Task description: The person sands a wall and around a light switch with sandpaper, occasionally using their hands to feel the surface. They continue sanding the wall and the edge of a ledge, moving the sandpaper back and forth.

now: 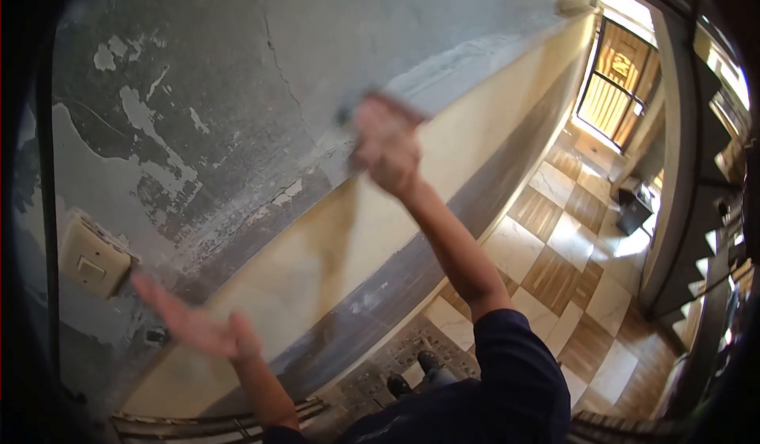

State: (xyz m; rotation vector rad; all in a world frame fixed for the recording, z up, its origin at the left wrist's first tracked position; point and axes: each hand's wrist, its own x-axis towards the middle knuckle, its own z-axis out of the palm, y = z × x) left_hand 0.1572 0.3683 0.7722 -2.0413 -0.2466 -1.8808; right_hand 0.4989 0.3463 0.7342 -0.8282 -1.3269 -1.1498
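Observation:
My right hand (385,147), blurred by motion, is closed around a dark, flat-looking object (400,105) against or just in front of the grey wall (229,48). What that object is, I cannot make out. Lower left, my left hand (194,321) is spread with nothing in it, its fingertips close to the wall below a cream switch plate (93,255). Patches of peeled paint and a long crack mark the wall, with a whitish strip above the cream band (317,246).
Checkered floor tiles (546,238) run along the wall toward a gated doorway (621,72). A dark bin-like object (633,210) stands near the right side. Railings (198,428) cross the bottom left, and my feet (427,361) show at the bottom.

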